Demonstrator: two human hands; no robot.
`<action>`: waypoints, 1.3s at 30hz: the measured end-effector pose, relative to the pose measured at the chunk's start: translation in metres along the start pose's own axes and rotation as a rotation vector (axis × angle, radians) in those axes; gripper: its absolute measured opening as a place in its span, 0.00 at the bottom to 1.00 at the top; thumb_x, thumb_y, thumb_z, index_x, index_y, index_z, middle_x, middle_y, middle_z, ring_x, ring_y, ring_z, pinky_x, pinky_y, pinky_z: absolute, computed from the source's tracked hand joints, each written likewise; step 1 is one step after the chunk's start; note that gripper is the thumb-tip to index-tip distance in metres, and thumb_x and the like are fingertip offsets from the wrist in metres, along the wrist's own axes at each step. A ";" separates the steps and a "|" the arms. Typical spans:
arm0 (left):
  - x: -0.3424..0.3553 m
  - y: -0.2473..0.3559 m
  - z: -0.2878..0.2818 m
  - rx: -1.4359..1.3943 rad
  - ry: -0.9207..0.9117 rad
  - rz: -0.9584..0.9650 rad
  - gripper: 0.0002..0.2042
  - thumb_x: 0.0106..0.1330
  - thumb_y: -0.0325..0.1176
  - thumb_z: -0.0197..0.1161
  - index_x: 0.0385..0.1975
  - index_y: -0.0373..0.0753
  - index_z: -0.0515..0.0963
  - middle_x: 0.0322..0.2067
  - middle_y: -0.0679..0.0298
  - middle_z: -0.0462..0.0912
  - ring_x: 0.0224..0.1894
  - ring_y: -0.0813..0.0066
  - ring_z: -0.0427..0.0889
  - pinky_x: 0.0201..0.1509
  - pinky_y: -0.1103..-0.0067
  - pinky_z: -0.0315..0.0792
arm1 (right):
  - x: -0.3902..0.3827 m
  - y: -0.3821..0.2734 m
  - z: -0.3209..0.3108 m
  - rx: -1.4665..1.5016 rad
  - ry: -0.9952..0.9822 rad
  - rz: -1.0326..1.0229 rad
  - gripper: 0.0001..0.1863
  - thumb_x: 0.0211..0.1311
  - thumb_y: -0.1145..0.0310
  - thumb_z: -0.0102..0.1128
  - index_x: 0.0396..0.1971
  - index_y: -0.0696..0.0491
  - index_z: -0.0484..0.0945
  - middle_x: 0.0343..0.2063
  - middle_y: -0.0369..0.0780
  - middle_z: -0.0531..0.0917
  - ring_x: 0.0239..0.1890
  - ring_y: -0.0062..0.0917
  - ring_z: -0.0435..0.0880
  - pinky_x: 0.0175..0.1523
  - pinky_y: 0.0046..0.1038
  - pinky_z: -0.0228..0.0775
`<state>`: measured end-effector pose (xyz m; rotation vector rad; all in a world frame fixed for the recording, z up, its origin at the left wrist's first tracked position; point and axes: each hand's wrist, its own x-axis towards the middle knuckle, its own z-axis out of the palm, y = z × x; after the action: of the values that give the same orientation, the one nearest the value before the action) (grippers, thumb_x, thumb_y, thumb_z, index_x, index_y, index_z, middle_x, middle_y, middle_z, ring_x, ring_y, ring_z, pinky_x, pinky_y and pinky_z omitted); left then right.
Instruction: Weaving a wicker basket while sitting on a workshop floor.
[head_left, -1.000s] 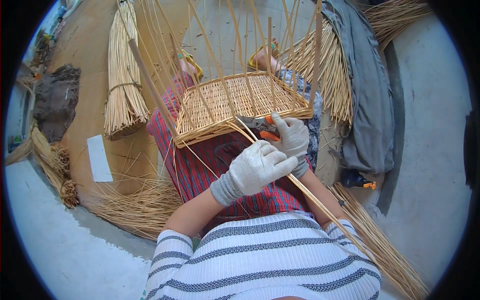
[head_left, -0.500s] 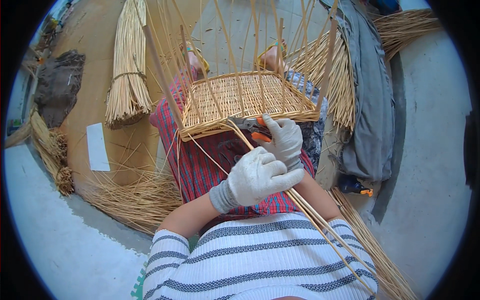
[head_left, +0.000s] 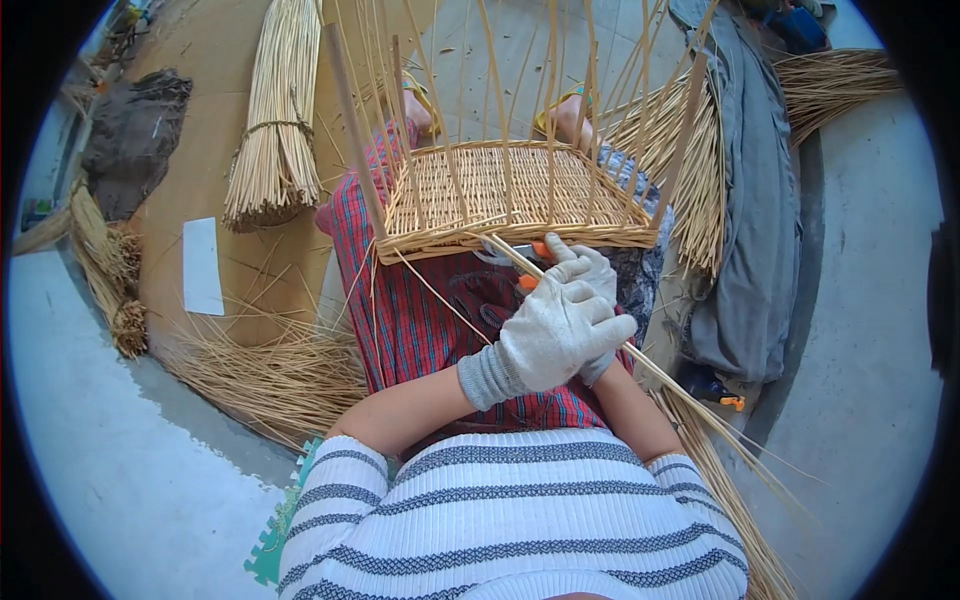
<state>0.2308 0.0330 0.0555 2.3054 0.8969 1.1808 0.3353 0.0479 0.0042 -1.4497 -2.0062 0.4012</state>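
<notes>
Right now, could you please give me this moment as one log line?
left hand: gripping strands | right hand: holding orange-handled pruners | wicker basket: on lap, stakes upward

White gloves (head_left: 553,335) with grey knit cuffs (head_left: 490,378) cover the fingers (head_left: 584,292), around straw-yellow canes (head_left: 519,259) and orange-handled shears (head_left: 528,283). Beyond the fingers, the basket (head_left: 520,185) is golden tan; below them, red cloth (head_left: 412,320) carries dark checks; nearer the body, a white top (head_left: 500,517) has dark patterned stripes.
</notes>
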 end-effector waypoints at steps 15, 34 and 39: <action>-0.012 0.034 -0.044 0.264 -0.091 0.173 0.19 0.54 0.37 0.58 0.47 0.46 0.78 0.22 0.74 0.65 0.25 0.79 0.69 0.29 0.80 0.67 | -0.019 0.024 0.025 0.958 -0.378 1.033 0.25 0.49 0.62 0.72 0.50 0.49 0.79 0.29 0.41 0.79 0.31 0.36 0.80 0.35 0.33 0.71; -0.075 0.006 -0.116 0.452 0.004 -0.273 0.08 0.59 0.35 0.61 0.37 0.45 0.74 0.20 0.68 0.70 0.23 0.70 0.76 0.26 0.71 0.67 | 0.019 -0.046 0.012 -0.213 -0.387 -0.142 0.39 0.42 0.45 0.74 0.58 0.42 0.78 0.37 0.45 0.82 0.38 0.40 0.82 0.42 0.42 0.70; -0.069 0.009 -0.107 0.394 -0.029 -0.258 0.07 0.58 0.37 0.61 0.34 0.46 0.74 0.20 0.69 0.70 0.24 0.71 0.77 0.27 0.71 0.68 | 0.039 -0.056 0.021 -0.289 -0.436 -0.127 0.38 0.40 0.46 0.75 0.56 0.43 0.78 0.37 0.45 0.82 0.39 0.39 0.82 0.42 0.40 0.71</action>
<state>0.1153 -0.0150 0.0822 2.3934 1.4756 0.9230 0.2725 0.0670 0.0320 -1.4871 -2.5786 0.4119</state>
